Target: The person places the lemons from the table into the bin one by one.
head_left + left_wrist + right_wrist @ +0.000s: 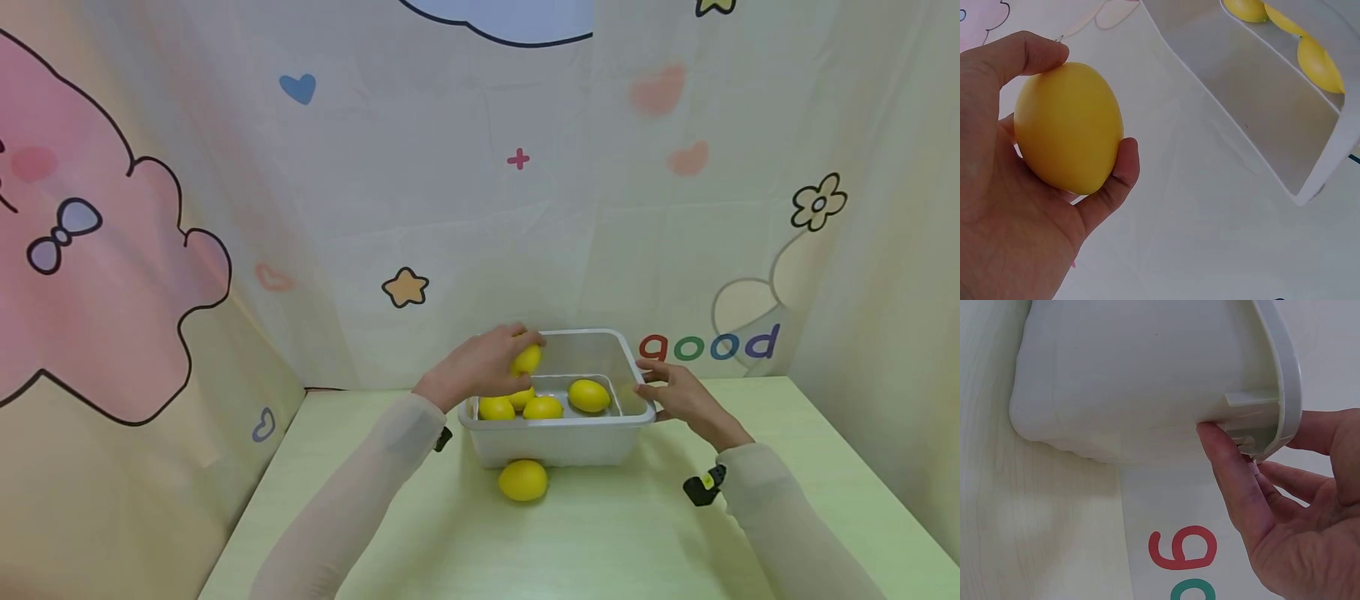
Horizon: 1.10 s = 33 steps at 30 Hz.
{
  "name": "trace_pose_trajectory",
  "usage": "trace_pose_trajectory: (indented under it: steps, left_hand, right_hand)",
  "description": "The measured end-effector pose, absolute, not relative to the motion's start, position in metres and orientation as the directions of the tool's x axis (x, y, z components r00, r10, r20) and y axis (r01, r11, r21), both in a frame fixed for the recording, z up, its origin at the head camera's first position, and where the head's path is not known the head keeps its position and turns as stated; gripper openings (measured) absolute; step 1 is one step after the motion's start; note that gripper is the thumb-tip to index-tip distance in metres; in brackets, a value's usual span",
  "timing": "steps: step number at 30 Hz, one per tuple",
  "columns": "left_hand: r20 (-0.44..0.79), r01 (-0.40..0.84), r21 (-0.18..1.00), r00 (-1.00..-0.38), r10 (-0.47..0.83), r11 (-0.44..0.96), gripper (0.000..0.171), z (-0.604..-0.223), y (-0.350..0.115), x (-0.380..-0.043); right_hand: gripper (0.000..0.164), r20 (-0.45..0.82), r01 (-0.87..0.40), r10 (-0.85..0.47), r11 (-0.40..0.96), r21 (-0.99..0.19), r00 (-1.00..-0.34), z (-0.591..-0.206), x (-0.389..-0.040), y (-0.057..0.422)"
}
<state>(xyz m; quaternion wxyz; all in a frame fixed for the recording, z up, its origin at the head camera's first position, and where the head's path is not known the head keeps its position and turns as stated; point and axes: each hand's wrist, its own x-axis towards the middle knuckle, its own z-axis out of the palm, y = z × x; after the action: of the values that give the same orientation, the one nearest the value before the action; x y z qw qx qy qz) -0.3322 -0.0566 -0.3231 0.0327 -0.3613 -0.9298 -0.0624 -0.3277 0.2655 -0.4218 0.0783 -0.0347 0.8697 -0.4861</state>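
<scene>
My left hand (487, 362) holds a yellow lemon (1069, 128) between curled fingers and thumb, over the left part of a white plastic bin (555, 442). Several lemons lie inside the bin, one lemon (588, 396) apart at the right and the others grouped at the left beneath my hand. At the bin's right end my right hand (686, 404) grips the rim; the right wrist view shows one finger (1229, 469) against the outer wall below the rim. Another lemon (523, 481) rests on the table just in front of the bin.
The bin stands on a pale green table (600, 542) near its back edge. Behind it hangs a printed curtain (450, 183) with a star, hearts and coloured letters, and more printed cloth encloses both sides.
</scene>
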Motion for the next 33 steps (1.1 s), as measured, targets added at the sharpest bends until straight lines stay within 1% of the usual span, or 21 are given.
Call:
trace_pose_trajectory:
  steps: [6,12,17,24,29,33]
  left_hand:
    - [0.087,0.639,0.122,-0.769,0.633,0.759,0.051,-0.315,-0.063,-0.339]
    - [0.088,0.617,0.145,-0.786,0.612,0.773,0.049,-0.307,-0.071,-0.347]
    - [0.081,0.6,0.172,-0.799,0.596,0.782,0.049,-0.306,-0.078,-0.353]
    - [0.065,0.547,0.204,-0.835,0.546,0.812,0.048,-0.307,-0.083,-0.364]
    - [0.059,0.551,0.216,-0.831,0.553,0.806,0.047,-0.31,-0.082,-0.37]
    - [0.054,0.561,0.212,-0.825,0.563,0.801,0.046,-0.314,-0.071,-0.374]
  right_hand:
    - [0.068,-0.1,0.002,-0.157,0.525,-0.851,-0.983,-0.422,-0.333,0.257]
    - [0.069,-0.104,-0.003,-0.172,0.528,-0.849,-0.98,-0.422,-0.338,0.249]
    - [0.069,-0.096,-0.022,-0.192,0.534,-0.845,-0.977,-0.422,-0.343,0.243]
    - [0.069,-0.1,-0.03,-0.205,0.549,-0.836,-0.974,-0.419,-0.346,0.236]
    - [0.072,-0.097,-0.032,-0.201,0.557,-0.83,-0.975,-0.42,-0.345,0.236]
    - [0.076,-0.091,-0.035,-0.198,0.555,-0.831,-0.976,-0.422,-0.34,0.244]
